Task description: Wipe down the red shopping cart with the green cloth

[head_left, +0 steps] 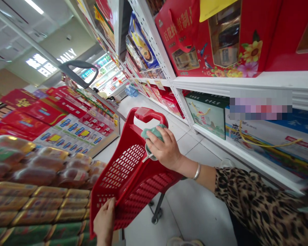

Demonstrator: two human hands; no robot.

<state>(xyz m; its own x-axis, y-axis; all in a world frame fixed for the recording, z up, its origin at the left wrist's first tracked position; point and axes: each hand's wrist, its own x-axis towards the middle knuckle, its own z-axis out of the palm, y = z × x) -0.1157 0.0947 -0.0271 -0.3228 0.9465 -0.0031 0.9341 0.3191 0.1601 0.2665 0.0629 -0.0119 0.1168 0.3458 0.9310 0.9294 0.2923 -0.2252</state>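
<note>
A red plastic shopping cart with perforated walls fills the middle of the head view, appearing tilted. My right hand presses a crumpled green cloth against the cart, just below its red handle. Beneath that hand shows a white piece on the cart, partly covered by the fingers. At the cart's lower left, my left hand is closed round the rim, and some of its fingers are hidden behind the wall.
White shelves with red gift boxes and a green box run along the right. Stacked drinks and red boxes stand close on the left. A grey caster wheel rests on the tiled floor.
</note>
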